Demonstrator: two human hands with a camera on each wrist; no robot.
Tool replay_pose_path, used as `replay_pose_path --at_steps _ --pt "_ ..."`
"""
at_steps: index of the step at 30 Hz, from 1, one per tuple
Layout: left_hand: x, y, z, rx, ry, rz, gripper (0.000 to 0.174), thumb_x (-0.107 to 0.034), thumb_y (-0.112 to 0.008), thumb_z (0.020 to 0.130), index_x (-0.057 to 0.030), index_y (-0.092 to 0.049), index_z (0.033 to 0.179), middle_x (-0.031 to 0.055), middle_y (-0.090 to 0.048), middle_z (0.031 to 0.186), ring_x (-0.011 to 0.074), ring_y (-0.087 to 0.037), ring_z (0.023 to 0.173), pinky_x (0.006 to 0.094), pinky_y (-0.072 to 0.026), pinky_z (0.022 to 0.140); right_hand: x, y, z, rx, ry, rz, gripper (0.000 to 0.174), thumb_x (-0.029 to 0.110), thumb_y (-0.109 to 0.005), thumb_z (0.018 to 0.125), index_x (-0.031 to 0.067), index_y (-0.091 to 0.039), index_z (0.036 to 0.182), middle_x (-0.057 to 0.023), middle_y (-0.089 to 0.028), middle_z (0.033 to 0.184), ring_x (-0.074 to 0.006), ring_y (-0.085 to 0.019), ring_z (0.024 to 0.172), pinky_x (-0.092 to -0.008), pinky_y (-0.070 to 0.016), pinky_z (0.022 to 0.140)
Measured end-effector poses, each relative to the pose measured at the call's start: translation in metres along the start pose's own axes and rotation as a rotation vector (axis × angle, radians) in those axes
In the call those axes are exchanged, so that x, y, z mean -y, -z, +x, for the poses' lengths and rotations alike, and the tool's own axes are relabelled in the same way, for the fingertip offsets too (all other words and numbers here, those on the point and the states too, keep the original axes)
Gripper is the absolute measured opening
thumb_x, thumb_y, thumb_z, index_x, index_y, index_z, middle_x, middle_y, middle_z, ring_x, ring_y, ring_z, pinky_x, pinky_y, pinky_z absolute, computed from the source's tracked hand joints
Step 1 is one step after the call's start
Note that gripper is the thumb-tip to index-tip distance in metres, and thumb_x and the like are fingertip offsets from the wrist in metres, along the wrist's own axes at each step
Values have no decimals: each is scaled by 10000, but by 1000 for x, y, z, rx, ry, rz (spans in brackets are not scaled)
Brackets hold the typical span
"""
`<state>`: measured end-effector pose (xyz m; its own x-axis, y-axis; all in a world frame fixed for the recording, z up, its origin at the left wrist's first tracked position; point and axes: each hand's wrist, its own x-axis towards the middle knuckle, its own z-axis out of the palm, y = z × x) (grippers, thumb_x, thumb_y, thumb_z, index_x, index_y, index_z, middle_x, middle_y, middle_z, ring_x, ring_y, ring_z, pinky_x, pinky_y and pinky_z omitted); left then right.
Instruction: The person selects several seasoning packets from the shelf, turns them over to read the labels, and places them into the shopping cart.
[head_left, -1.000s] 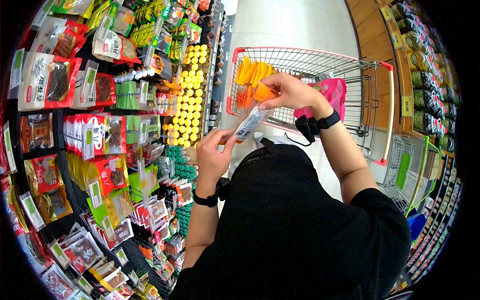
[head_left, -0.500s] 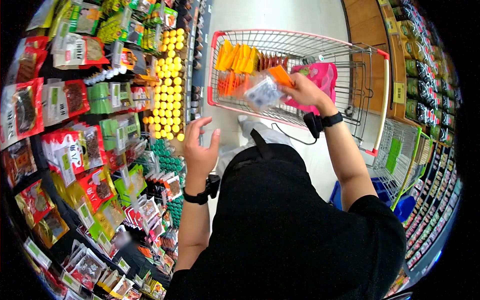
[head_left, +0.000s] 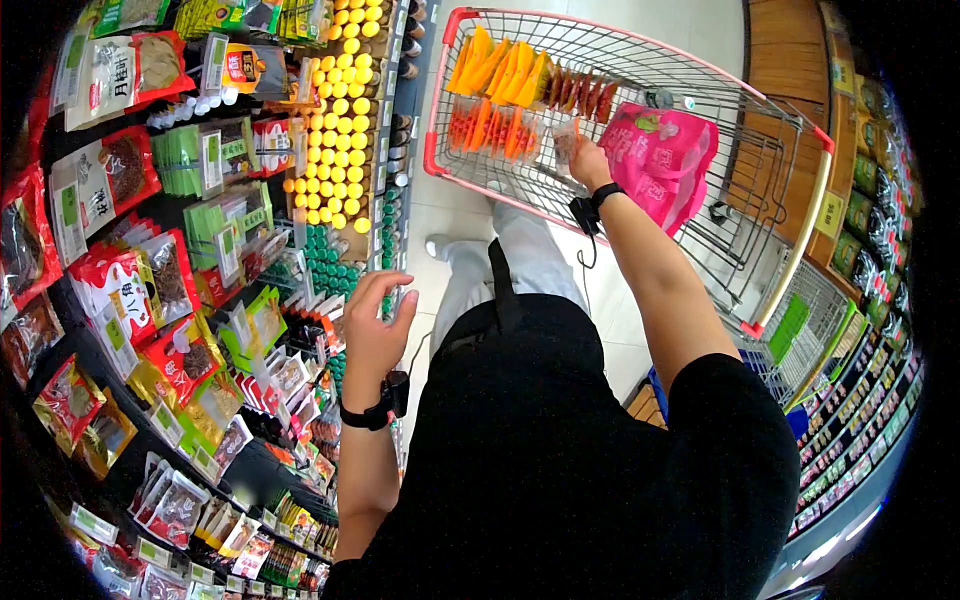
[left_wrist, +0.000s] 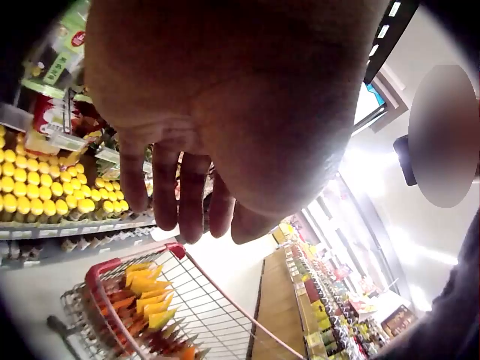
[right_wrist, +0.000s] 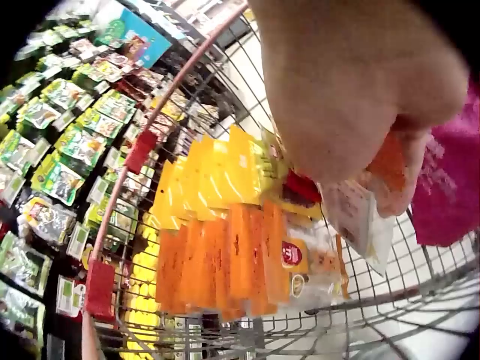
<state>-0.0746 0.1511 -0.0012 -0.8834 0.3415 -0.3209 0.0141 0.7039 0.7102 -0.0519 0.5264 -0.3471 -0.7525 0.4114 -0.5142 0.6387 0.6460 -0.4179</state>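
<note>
The right hand (head_left: 588, 163) reaches down into the shopping cart (head_left: 436, 100) and grips a clear and orange packet (head_left: 566, 134). In the right wrist view that packet (right_wrist: 355, 217) hangs from the curled fingers of the hand (right_wrist: 360, 90), beside a row of orange packets (right_wrist: 225, 259) and yellow packets (right_wrist: 214, 172). Red-brown packets (head_left: 582, 94) stand in the cart by the yellow ones. The left hand (head_left: 374, 328) is raised between shelf and body, its fingers loosely bent and holding nothing; the left wrist view shows its palm (left_wrist: 225, 112).
A pink bag (head_left: 660, 160) lies in the cart, right of the hand. Shelves of hanging packets (head_left: 120, 180) and yellow-capped bottles (head_left: 340, 140) line the left side. A second, green-edged cart (head_left: 815, 330) and another shelf (head_left: 868, 190) are at the right.
The left hand has let go of the packet and moved down and left. The right hand has carried the packet away from the body into the cart, beside the upright rows.
</note>
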Motion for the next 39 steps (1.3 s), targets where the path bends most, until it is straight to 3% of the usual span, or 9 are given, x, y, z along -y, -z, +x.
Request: replay_pose_path --at_steps 2,9,13,16,25,29,32,35,39 --pt "3 8 0 3 47 43 157 -76 -697 825 -24 -657 968 123 -664 970 265 -637 898 331 -501 791 -3 -28 14 27 -78 67 483 472 -421 969 55 -526 1187 -317 -636 1054 -497 -601 1015 -567 -481 875" --pt "9 6 -4 61 96 66 149 -71 -693 820 -28 -656 958 116 -667 973 265 -631 920 348 -492 803 0 -99 40 -90 -173 342 546 283 -561 878 56 -394 1346 -274 -655 1077 -469 -628 961 -510 -501 850" --pt "4 -3 1 122 164 42 143 -54 -687 820 -26 -651 956 124 -666 974 283 -632 936 355 -486 841 -6 -144 52 22 -105 729 779 7 -543 868 86 -163 1543 -216 -562 1332 -329 -569 1175 -363 -472 933" --pt "0 -6 6 164 159 47 145 -53 -681 826 -24 -648 964 127 -663 973 285 -631 940 359 -485 849 13 -123 45 217 -225 1076 784 -160 -448 875 66 -125 1552 -116 -524 1365 -219 -515 1135 -245 -423 908" --pt "7 -6 20 214 94 82 145 -78 -689 825 -26 -653 956 138 -671 968 309 -637 917 375 -483 844 11 -110 46 233 -28 930 367 96 -394 1036 25 -419 1395 -107 -562 1315 -208 -500 1138 -307 -384 999" --pt "6 -8 22 229 78 63 147 -77 -691 822 -24 -651 953 136 -668 960 312 -633 913 377 -484 837 -38 -167 77 177 97 867 379 128 -358 1049 41 -400 1416 -125 -553 1330 -227 -519 1148 -318 -382 1015" --pt "8 -13 21 243 53 65 151 -78 -690 822 -24 -650 957 132 -664 963 309 -625 927 374 -483 832 -2 -126 56 85 170 982 522 142 -456 1024 81 -275 1510 -111 -568 1316 -237 -558 1102 -358 -449 935" --pt "10 -16 20 262 25 66 155 -80 -686 830 -25 -648 970 125 -659 981 309 -613 940 373 -477 838 13 -88 33 377 -320 1060 626 60 -560 960 133 -264 1507 -48 -566 1244 -157 -540 994 -267 -452 780" --pt "13 -17 15 267 -6 87 163 -106 -681 844 -26 -645 981 129 -657 981 321 -607 939 382 -473 846 11 -78 33 401 -504 1150 884 292 -678 867 155 -140 1554 -108 -448 1437 -285 -494 1197 -438 -432 933"
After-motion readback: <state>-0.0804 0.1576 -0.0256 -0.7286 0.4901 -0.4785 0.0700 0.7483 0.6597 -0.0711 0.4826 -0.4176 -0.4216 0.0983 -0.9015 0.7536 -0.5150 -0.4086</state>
